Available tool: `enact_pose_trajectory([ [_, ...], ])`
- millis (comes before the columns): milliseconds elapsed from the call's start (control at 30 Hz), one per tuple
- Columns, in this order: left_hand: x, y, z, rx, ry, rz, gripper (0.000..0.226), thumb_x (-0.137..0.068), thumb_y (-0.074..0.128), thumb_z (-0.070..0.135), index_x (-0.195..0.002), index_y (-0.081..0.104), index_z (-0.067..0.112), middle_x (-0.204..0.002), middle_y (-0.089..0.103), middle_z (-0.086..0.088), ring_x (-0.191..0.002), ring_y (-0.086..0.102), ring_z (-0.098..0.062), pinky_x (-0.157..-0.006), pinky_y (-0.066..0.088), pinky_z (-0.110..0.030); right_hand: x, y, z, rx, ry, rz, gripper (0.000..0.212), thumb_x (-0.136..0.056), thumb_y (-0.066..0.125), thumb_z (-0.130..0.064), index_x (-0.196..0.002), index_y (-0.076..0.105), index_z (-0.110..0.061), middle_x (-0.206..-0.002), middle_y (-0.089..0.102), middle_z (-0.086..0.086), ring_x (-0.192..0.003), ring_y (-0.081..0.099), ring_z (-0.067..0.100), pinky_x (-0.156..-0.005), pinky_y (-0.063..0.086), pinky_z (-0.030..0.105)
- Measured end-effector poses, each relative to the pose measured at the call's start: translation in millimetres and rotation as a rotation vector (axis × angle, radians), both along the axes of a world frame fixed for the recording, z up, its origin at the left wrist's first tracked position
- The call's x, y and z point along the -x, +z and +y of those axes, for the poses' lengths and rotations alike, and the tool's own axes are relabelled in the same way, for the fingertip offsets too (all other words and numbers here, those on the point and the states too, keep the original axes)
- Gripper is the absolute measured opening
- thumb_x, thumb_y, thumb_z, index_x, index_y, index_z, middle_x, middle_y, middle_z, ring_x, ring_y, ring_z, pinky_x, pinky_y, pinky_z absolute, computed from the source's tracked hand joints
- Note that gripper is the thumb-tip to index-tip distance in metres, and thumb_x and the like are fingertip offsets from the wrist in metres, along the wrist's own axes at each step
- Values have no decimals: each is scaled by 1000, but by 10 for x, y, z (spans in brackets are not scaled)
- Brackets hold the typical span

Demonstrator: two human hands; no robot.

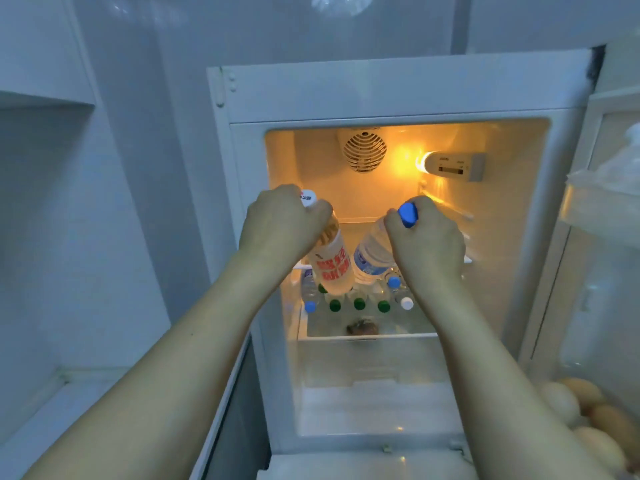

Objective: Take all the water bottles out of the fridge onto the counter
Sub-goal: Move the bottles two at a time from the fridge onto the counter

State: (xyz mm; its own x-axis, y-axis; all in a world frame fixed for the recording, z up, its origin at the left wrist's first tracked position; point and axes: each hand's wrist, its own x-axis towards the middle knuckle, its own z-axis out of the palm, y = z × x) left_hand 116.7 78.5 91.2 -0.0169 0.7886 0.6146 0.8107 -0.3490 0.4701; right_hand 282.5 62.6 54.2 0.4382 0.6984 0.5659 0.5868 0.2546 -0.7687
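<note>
The left hand (pixel 282 223) covers the neck of the red-labelled bottle (pixel 331 268), and its fingertips curl out of sight; the right hand (pixel 427 237) hides the shoulder of the blue-labelled bottle (pixel 372 254); the two held bottles screen the bottles on the shelf (pixel 360 303), whose bodies blur, so their number cannot be told; a dark lump (pixel 362 328) near the shelf's front edge is too blurred to name; the eggs (pixel 588 417) and the door bag (pixel 613 188) are cut off by the right edge.

Both hands (pixel 284 220) (pixel 427 233) curled, gripping
</note>
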Motion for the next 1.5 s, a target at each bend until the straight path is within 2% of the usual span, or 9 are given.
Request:
enact_pose_trajectory([
  [67,132,42,-171,35,-27,15,32,-77,49,32,-59,29,14,-57,40,-3,-54,40,-25,-48,21,-28,52,28,-190,-7,-158,-182,27,-94,49,-27,-102,56,-3,-77,51,15,-68,47,31,-49,33,23],
  [167,432,-112,-396,109,-51,10,30,-76,49,36,-59,39,13,-59,55,-6,-58,59,-27,-49,31,-25,270,-5,-443,46,-189,-406,23,-90,49,-34,-93,56,-13,-74,55,5,-73,50,32,-59,34,33],
  [400,1159,-787,-1050,265,109,126,34,-80,52,36,-59,35,15,-56,44,-3,-54,39,-21,-48,24,-27,867,-442,-809,290,127,-680,32,-85,54,-43,-66,50,-18,-67,51,2,-68,52,26,-52,30,29],
  [500,1521,-1127,-1360,356,171,122,37,-79,56,36,-56,36,16,-55,43,-3,-51,39,-19,-47,23,-26,1217,-788,-918,446,249,-772,32,-84,54,-49,-77,60,-18,-76,60,4,-73,57,25,-59,43,30],
  [700,2154,-1680,-2008,537,355,103,30,-77,60,33,-59,46,13,-60,53,-4,-54,47,-20,-47,28,-25,1841,-1352,-1181,500,488,-831,34,-86,55,-48,-74,52,-16,-68,53,2,-67,51,23,-52,31,29],
  [833,2462,-1935,-2383,585,491,57,32,-75,61,35,-59,45,12,-61,53,-4,-54,48,-20,-46,30,-24,2260,-1587,-1241,484,659,-820,34,-85,56,-48,-83,53,-14,-71,57,1,-69,57,25,-58,41,31],
  [1100,2880,-2204,-3148,548,782,-59,46,-81,61,42,-58,34,13,-53,41,0,-51,37,-19,-46,26,-28,3084,-1905,-1424,419,1023,-822,34,-86,60,-45,-88,54,-12,-77,58,4,-76,56,26,-58,38,31],
  [1400,3084,-2298,-4597,613,1116,-141,36,-81,57,42,-64,47,13,-59,53,0,-53,46,-17,-48,38,-28,4005,-2082,-2456,386,1431,-889,31,-83,63,-43,-87,55,-13,-78,58,2,-75,59,25,-65,47,35],
  [1500,3093,-2260,-5124,590,1202,-167,36,-80,58,43,-61,45,15,-59,52,-1,-53,47,-18,-47,34,-26,4229,-2017,-2917,372,1541,-878,30,-82,65,-42,-82,52,-16,-76,55,0,-69,54,20,-60,44,32],
])
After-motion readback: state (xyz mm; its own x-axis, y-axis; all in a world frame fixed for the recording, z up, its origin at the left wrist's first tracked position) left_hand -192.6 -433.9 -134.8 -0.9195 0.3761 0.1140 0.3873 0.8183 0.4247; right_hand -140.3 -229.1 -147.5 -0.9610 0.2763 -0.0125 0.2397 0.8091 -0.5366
